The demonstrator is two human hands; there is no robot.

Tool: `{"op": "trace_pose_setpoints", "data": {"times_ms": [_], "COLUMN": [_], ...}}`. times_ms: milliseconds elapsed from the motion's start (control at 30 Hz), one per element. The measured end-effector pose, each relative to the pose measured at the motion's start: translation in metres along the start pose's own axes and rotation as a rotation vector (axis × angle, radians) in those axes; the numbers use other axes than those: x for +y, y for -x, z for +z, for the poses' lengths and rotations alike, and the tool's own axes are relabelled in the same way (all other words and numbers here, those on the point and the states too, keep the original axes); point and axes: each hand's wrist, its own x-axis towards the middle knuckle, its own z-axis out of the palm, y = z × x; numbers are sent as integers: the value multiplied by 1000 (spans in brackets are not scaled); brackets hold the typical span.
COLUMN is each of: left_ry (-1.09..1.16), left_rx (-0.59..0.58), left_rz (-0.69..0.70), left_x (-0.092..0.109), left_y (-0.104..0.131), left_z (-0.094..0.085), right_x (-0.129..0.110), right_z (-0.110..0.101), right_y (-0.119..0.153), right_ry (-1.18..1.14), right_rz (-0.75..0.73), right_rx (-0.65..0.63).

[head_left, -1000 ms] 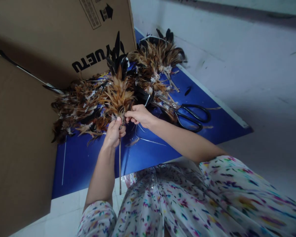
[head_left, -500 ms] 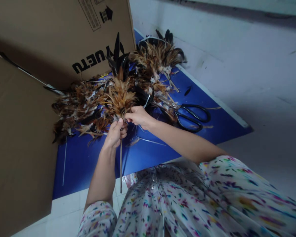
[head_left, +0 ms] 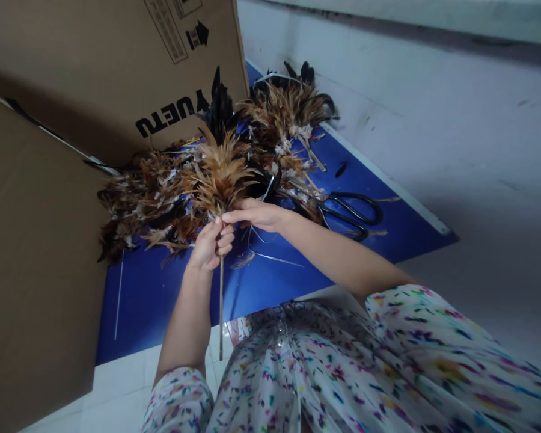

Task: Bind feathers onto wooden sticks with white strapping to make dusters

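A feather duster, brown with black feathers at its tip, stands over the blue table with its thin stick pointing down towards me. My left hand is closed round the stick just below the feathers. At the feather base, my right hand has its thumb stretched across the front, close to the left thumb; its fingertips are partly hidden behind the feathers. Black-handled scissors lie to the right of my right hand, blades among loose feathers.
Piles of brown feathers cover the table's left and back. Another feather bundle lies at the back right. Large cardboard boxes stand left and behind; a wall borders the right. A thin wire or tie lies on the blue table.
My right hand's thumb and fingers have stretched out from a pinch and moved slightly left across the feather base. The feathers spread more upright; my left hand keeps its hold.
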Motion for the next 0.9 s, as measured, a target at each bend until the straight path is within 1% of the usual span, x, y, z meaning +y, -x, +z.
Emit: {"op": "trace_pose_setpoints", "data": {"times_ms": [67,133,267,333,400,533,700,800,900], "left_ry": [10,18,31,48,75,116,154,145,126], "left_rx": [-45,-93,-194,-227,-243,-268,-277,-223,-134], "left_rz": [-23,-56,-113,-125,-129,-155,-167,-145,-106], "left_x": [-1,-3,-5,-6,-6,-6,-6,-7,-7], "left_y": [1,2,4,5,5,5,6,5,2], "left_z": [0,0,1,2,2,2,5,7,8], "right_x": [2,1,-2,-3,-2,-3,-9,-11,-9], "right_z": [4,7,9,8,6,4,7,7,6], "right_y": [-3,-6,-11,-14,-16,-15,-8,-7,-8], "right_ry": [-124,-226,-322,-297,-230,-60,75,104,115], "right_rz": [32,70,131,109,58,-8,49,66,35], "right_rx": [-118,-188,-244,-252,-233,-133,37,92,94]}}
